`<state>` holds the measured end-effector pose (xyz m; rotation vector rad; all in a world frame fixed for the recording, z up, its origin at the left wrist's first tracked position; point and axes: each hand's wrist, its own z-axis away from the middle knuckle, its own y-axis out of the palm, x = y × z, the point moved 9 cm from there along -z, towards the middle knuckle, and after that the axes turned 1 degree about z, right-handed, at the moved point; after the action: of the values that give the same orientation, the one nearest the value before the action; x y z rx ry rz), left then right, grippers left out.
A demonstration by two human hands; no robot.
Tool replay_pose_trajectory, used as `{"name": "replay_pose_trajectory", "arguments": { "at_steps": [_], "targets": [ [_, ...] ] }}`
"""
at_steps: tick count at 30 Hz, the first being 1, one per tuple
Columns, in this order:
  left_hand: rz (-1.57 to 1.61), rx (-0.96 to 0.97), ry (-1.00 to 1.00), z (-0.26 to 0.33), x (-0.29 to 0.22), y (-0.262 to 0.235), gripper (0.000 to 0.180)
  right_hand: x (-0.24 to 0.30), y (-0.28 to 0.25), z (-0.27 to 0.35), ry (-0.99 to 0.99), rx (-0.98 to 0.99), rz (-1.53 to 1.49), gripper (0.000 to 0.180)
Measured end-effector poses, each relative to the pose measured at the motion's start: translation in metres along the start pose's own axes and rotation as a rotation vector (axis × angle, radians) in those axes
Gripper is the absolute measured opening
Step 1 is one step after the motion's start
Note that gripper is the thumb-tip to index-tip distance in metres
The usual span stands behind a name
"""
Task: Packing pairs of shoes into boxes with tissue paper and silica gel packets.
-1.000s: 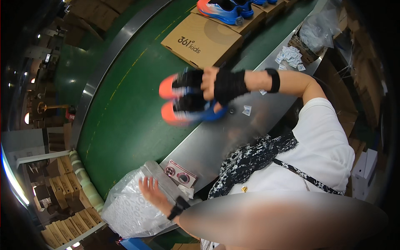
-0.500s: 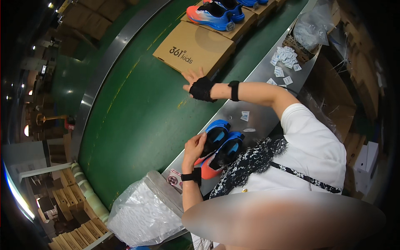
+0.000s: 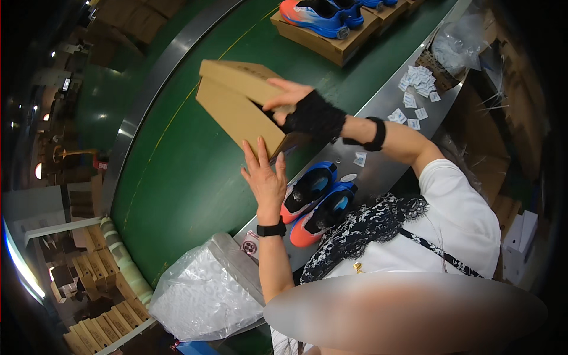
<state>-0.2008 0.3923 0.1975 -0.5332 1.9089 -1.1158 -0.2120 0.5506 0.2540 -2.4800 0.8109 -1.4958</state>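
A brown cardboard shoebox (image 3: 228, 115) is tilted on the green belt, its lid (image 3: 239, 74) partly raised. My right hand (image 3: 307, 112), in a black fingerless glove, grips the lid's near edge, with the fingertips partly inside the gap. Against the box's near side rests my left hand (image 3: 265, 180), fingers spread and lying flat. Just right of that hand, a pair of blue and orange-red children's sneakers, one shoe (image 3: 309, 188) beside the other (image 3: 324, 214), lies on the metal ledge close to my body. The box's inside is mostly hidden.
More sneakers (image 3: 316, 18) stand on a shoebox (image 3: 319, 44) farther up the green belt (image 3: 177, 177). Small white sachets (image 3: 421, 81) lie on the metal ledge (image 3: 378, 171) near a carton with clear plastic (image 3: 458, 44). A plastic-wrapped bundle (image 3: 204, 290) and a phone (image 3: 251, 244) are at lower left.
The shoebox has come away from the row toward me, tilted, and its lid has lifted. My right hand has taken hold of the lid; my left hand has left the sneakers for the box.
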Motion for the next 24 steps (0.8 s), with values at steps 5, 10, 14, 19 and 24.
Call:
{"name": "replay_pose_trajectory", "arguments": {
  "at_steps": [5, 10, 14, 19, 24],
  "targets": [
    [0.074, 0.06, -0.008, 0.009, 0.003, 0.004, 0.041, 0.03, -0.007, 0.028, -0.249, -0.085, 0.318, 0.02],
    [0.456, 0.174, -0.518, 0.065, 0.12, 0.082, 0.042, 0.073, -0.02, 0.023, -0.374, -0.223, 0.312, 0.019],
    [0.304, -0.514, -0.179, 0.043, 0.055, -0.051, 0.042, 0.058, -0.062, 0.009, -0.246, -0.176, 0.099, 0.026],
    [-0.297, 0.163, -0.16, 0.074, 0.102, 0.026, 0.035, -0.126, -0.127, 0.024, 0.26, -0.343, -0.239, 0.033],
    [-0.149, 0.156, -0.179, 0.081, 0.109, 0.03, 0.032, -0.205, -0.085, 0.175, 0.554, -0.148, 0.276, 0.044]
  ]
}}
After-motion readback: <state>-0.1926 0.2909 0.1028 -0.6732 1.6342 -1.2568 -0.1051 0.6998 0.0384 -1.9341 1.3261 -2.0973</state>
